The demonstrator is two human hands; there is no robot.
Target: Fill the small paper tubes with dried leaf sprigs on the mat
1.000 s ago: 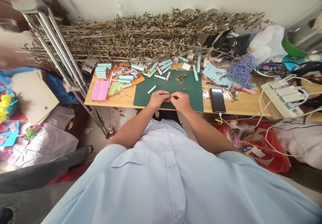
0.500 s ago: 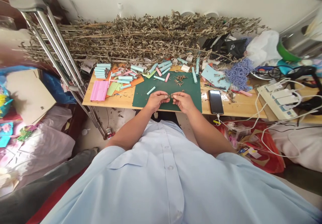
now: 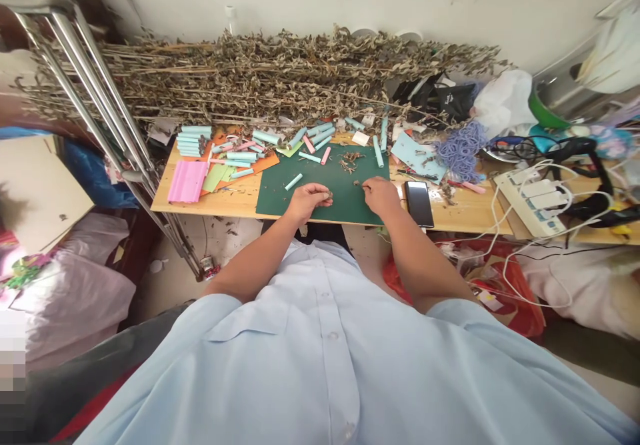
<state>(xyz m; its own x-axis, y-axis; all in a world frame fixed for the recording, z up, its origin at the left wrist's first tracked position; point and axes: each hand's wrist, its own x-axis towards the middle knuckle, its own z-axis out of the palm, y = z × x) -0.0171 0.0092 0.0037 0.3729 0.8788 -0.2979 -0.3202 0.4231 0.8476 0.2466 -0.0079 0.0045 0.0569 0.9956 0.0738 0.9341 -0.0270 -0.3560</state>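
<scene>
My left hand (image 3: pixel 309 203) is closed in a pinch over the green cutting mat (image 3: pixel 280 198), a small clump of dried leaf (image 3: pixel 329 195) at its fingertips. Farther right over the same mat, my right hand (image 3: pixel 382 196) has its fingers curled together, the fingertips at a small dried leaf bit (image 3: pixel 356 183). A loose heap of dried leaves (image 3: pixel 351 159) lies behind the hands. Around the back of the mat are light blue paper rolls (image 3: pixel 294 181) and thin pink rolls (image 3: pixel 325 156).
A long bundle of dried stalks (image 3: pixel 280 78) lies along the wall. Pink paper strips (image 3: pixel 186 181) and stacked blue rolls (image 3: pixel 193 145) sit at left. Rightward are a phone (image 3: pixel 419 205), purple yarn (image 3: pixel 461 151) and a power strip (image 3: pixel 533 198). Metal crutches (image 3: pixel 95 85) lean at the left.
My right hand has moved away from my left, to the right, reaching the leaf bit on the mat. My left hand still pinches its leaf clump. The view has shifted slightly right.
</scene>
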